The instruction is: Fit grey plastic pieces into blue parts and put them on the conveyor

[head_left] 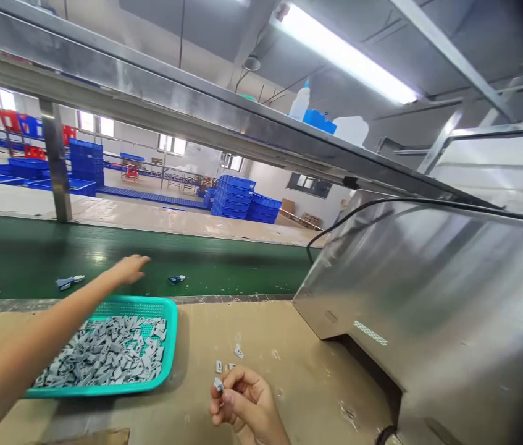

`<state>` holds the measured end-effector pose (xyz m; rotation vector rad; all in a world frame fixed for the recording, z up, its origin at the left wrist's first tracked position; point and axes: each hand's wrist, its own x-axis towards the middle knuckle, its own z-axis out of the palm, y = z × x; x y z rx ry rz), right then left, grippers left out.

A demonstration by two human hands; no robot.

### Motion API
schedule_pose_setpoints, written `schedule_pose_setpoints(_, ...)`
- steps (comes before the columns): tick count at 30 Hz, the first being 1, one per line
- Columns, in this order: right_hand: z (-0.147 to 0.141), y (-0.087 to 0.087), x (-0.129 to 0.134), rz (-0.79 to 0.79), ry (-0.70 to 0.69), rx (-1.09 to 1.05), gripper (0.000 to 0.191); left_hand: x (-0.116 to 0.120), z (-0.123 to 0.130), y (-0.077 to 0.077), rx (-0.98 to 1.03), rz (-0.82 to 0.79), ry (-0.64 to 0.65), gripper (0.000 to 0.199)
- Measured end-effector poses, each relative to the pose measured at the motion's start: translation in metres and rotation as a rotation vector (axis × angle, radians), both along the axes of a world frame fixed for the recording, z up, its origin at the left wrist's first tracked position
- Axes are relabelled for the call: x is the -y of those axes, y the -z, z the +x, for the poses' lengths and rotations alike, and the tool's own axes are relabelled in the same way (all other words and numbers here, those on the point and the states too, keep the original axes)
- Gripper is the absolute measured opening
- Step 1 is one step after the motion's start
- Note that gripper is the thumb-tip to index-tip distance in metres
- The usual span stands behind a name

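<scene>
My left hand (129,269) reaches out over the green conveyor belt (228,266), slightly blurred, its fingers stretched out with nothing visible in them. On the belt, a dark blue and white plastic part (176,279) lies to the right of this hand, and a similar blue-and-white part (69,282) lies to its left. Low in the middle, my right hand (249,402) pinches a small grey plastic piece (218,384) between thumb and fingers. Just beyond it, a few small grey pieces (239,351) rest on the cardboard-covered table. My left forearm passes above a teal basket (171,337) heaped with grey plastic pieces (108,352).
A large sheet-metal housing (428,296) with a black cable (381,201) fills the right side. Overhead runs a metal shelf (187,99) carrying a white bottle (300,102); its post (55,161) stands behind the belt. Blue crates (233,196) are stacked farther back.
</scene>
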<state>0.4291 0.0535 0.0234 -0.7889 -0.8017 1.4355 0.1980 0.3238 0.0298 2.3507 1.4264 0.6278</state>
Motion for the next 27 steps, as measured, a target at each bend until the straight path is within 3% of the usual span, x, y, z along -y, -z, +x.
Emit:
schedule_pose_setpoints(4,0.003,0.008,-0.004,-0.024,-0.024,0.012,0.026,-0.004,0.06,0.004,0.06,-0.135,0.044,0.026)
schedule_pose_setpoints(9,-0.002,0.013,-0.006,-0.006,-0.019,0.139,0.022,0.013,0.068,-0.014,0.222,-0.251,0.017,0.025)
schedule_pose_setpoints(14,-0.012,0.005,-0.003,0.019,-0.046,0.224,0.018,0.06,0.029,-0.05,0.486,-0.381,0.049,0.018)
schedule_pose_setpoints(17,-0.015,0.004,-0.001,0.024,-0.071,0.279,0.017,0.121,-0.015,-0.064,0.707,-0.487,0.154,0.023)
schedule_pose_setpoints(18,-0.017,0.005,0.0,0.023,-0.078,0.313,0.016,0.145,-0.031,-0.064,0.91,-0.583,0.208,0.027)
schedule_pose_setpoints(21,-0.029,0.01,0.0,0.036,-0.139,0.476,0.015,0.217,-0.072,-0.05,1.388,-0.901,0.092,0.028)
schedule_pose_setpoints(23,-0.044,0.012,-0.001,0.057,-0.206,0.597,0.016,0.251,-0.087,-0.033,1.475,-1.101,-0.024,0.029)
schedule_pose_setpoints(25,-0.062,0.011,-0.003,0.106,-0.265,0.735,0.015,0.268,-0.094,-0.018,1.494,-1.148,-0.117,0.03)
schedule_pose_setpoints(27,-0.082,0.006,-0.005,0.206,-0.287,0.925,0.01,0.271,-0.097,-0.009,1.547,-1.045,-0.16,0.029)
